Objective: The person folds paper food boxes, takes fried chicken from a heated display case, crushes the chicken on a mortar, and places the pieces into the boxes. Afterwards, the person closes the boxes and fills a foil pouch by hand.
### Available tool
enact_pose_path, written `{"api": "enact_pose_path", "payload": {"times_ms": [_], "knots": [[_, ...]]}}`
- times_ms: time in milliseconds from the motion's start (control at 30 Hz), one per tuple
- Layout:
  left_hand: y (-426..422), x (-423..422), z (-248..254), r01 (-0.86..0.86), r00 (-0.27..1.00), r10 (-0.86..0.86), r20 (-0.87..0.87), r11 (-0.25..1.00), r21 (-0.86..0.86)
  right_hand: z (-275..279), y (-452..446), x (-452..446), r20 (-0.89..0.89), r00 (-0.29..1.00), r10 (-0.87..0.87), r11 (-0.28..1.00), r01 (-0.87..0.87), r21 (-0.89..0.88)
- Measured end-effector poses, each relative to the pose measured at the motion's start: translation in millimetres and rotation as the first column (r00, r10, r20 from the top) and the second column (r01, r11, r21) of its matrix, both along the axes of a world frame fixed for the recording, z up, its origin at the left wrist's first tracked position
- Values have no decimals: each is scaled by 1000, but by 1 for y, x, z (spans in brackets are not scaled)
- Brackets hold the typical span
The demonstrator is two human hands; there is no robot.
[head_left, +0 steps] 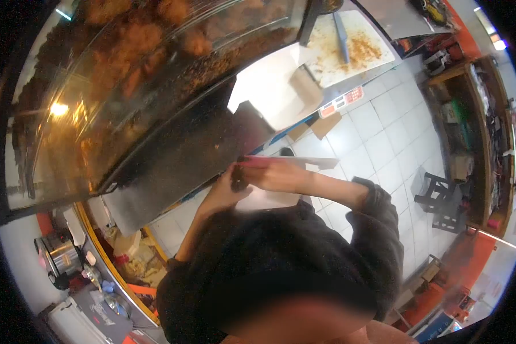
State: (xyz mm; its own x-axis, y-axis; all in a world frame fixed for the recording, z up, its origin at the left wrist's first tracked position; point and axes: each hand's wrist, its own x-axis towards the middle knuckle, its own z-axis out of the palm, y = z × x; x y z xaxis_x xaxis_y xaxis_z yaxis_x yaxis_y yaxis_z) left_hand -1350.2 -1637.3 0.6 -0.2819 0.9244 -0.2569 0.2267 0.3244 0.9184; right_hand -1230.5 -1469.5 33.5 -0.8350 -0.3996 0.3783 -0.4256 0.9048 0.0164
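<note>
Both of my hands meet in front of my chest, at the edge of the dark metal counter (172,146). My left hand (226,190) has its fingers curled at the near side of a white, pink-edged paper or card piece (269,199). From the other side, my right hand (278,175) pinches it, with a pink part (251,163) showing at its fingers. Between the hands is a small dark patch that I cannot make out. The fingertips partly hide one another.
Fried pieces (137,40) fill a glass display case (40,155) at the upper left. A blue-handled knife (341,37) lies on a crumb-covered white board (364,34). White paper (264,80) and a scale panel (341,102) are nearby. A black stool (441,200) stands right.
</note>
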Motion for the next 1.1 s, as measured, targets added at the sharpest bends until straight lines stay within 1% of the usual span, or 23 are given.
{"api": "enact_pose_path", "payload": {"times_ms": [33, 67, 133, 200, 267, 333, 367, 400, 433, 467, 533, 567, 600, 667, 700, 767, 800, 833, 867, 900, 967, 1033, 1100], "knots": [[8, 1, 7, -35, 998, 36, -54, 999, 22, -2, 8, -9, 116, 993, 17, 996, -7, -85], [19, 3, 12, -41, 997, 43, -62, 999, 23, -1, 17, -12, 108, 994, 23, 996, -14, -85], [35, 10, 21, -136, 990, 134, -51, 990, -31, 5, 29, -13, 106, 991, 85, 991, -73, -116], [48, 15, 15, -171, 985, 170, -40, 984, -38, -22, 42, -5, 127, 984, 123, 987, -108, -117], [55, 27, 12, -246, 969, 246, -11, 967, -61, -38, 57, 1, -110, 985, 134, 988, -142, -63], [67, 33, 15, -277, 960, 275, -42, 929, -245, -51, 77, 11, 142, 938, 317, 920, -268, -286], [79, 39, 32, -295, 955, 281, -95, 930, -220, -41, 86, 16, 250, 947, 204, 903, -84, -421], [93, 45, 48, -311, 947, 285, -150, 930, -193, -33, 91, 14, 319, 930, 184, 881, -12, -474], [100, 49, 49, -289, 933, 232, -274, 939, -189, -24, 96, 12, 383, 909, 164, 852, 65, -519], [105, 56, 54, -334, 923, 277, -268, 922, -197, -17, 102, 5, 459, 830, 316, 615, 189, -766], [110, 65, 66, -460, 879, 428, -209, 877, -137, -19, 109, 2, 485, 720, 497, 334, 357, -872], [108, 69, 64, -475, 855, 424, -299, 872, -119, -22, 111, 2, 445, 759, 475, 362, 292, -885], [106, 70, 68, -506, 838, 456, -300, 855, -114, -16, 114, 5, 478, 714, 511, 348, 337, -875], [98, 73, 79, -520, 849, 482, -217, 837, -171, 4, 119, 7, 538, 619, 573, 327, 429, -842], [95, 76, 79, -548, 831, 511, -218, 819, -167, -5, 124, 8, 461, 750, 474, 502, 200, -841], [92, 82, 78, -531, 828, 499, -254, 845, -70, -2, 112, 7, 451, 796, 404, 586, 153, -795], [89, 86, 75, -551, 817, 520, -251, 832, -71, 0, 106, 6, 442, 818, 367, 627, 134, -768], [85, 89, 69, -585, 776, 551, -308, 811, -24, 16, 96, 5, 441, 822, 360, 526, 212, -824], [80, 93, 66, -613, 731, 578, -363, 790, 23, 13, 88, 6, 452, 803, 389, 454, 260, -852], [75, 94, 66, -626, 724, 590, -358, 780, 19, 10, 79, 6, 458, 785, 417, 377, 309, -873], [63, 90, 70, -652, 677, 639, -365, 751, 106, 8, 64, 3, 458, 761, 460, 227, 398, -889], [52, 90, 70, -681, 655, 672, -345, 723, 116, 9, 50, -6, 445, 747, 495, 221, 386, -895], [40, 88, 67, -704, 640, 699, -319, 699, 122, 9, 36, -17, 438, 734, 519, 277, 340, -898]]}}
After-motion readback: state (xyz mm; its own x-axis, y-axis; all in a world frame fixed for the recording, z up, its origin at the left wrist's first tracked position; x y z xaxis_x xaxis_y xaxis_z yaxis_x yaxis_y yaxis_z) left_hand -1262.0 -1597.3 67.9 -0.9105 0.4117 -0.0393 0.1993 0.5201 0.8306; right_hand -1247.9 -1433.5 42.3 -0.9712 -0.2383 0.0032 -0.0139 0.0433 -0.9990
